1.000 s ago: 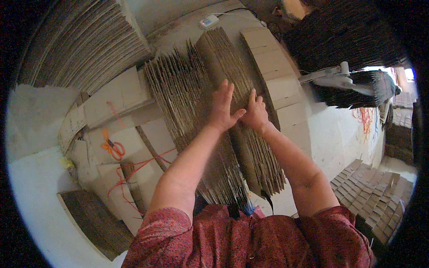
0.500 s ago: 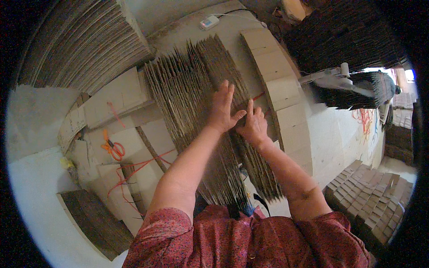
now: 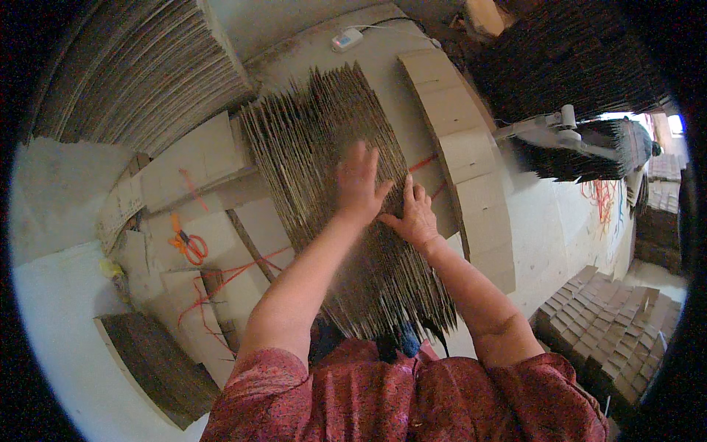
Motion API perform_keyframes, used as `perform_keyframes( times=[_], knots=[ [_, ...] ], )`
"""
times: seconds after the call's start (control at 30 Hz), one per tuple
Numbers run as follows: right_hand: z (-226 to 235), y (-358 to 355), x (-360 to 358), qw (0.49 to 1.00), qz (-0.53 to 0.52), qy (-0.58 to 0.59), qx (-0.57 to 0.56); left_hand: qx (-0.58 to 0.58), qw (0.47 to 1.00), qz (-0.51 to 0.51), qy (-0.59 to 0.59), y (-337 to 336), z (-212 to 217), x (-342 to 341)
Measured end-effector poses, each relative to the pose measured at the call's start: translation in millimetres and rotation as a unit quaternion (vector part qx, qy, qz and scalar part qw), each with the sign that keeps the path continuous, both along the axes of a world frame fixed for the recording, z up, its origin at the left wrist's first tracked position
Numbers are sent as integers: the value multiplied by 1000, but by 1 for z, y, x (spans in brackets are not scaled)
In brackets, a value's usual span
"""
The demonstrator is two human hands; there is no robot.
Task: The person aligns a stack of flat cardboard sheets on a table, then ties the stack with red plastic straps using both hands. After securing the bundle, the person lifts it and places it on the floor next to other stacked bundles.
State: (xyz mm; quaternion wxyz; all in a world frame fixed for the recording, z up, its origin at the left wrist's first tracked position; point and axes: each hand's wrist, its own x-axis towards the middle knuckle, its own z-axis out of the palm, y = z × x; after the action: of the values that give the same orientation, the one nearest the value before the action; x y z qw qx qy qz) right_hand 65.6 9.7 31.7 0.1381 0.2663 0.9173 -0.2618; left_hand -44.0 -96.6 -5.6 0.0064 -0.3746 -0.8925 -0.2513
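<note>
A long bundle of grey-brown cardboard pieces [image 3: 294, 158], standing on edge side by side, lies in front of me. My left hand [image 3: 359, 186] is over the middle of it, fingers spread and slightly blurred, with nothing in its grasp. Along the bundle's right edge rests my right hand [image 3: 414, 219], its thumb on top and its fingers stretched out. Red string [image 3: 422, 163] comes out from under the bundle on the right, and more red string [image 3: 234, 272] trails out to the left.
Orange-handled scissors [image 3: 190, 247] lie at the left. A cardboard strip [image 3: 471, 158] borders the bundle's right side. A small white device [image 3: 346, 39] sits at the far end. Large cardboard stacks stand far left [image 3: 147, 74], far right [image 3: 567, 59] and near right [image 3: 607, 324].
The right-hand row of cardboard has moved left against the other row, closing the gap between them. Both hands have shifted slightly left, and more red string shows at the right.
</note>
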Motion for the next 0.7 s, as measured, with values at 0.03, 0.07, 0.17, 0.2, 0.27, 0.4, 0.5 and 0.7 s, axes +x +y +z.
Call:
perform_keyframes(
  times=[0.03,0.07,0.17,0.2,0.27,0.4,0.5,0.7],
  knots=[
    [1,1,0,1000,0,4,-1,-13,1000,14,-24,-5,1,3],
    [-1,2,1,1000,-4,14,0,-27,998,27,-47,-10,2,5],
    [-6,6,6,999,-16,37,8,-59,997,28,-50,-15,3,5],
    [-7,6,7,999,-22,41,13,-69,997,22,-40,-16,3,4],
    [-9,7,8,998,-31,45,16,-60,997,26,-32,-17,3,4],
    [-19,16,10,996,-51,65,15,-55,998,29,-25,-16,6,3],
    [-28,22,12,995,-63,80,22,-48,999,23,-10,-18,7,4],
    [-17,22,-8,997,-44,59,26,-40,999,27,-9,-18,5,0]
  ],
)
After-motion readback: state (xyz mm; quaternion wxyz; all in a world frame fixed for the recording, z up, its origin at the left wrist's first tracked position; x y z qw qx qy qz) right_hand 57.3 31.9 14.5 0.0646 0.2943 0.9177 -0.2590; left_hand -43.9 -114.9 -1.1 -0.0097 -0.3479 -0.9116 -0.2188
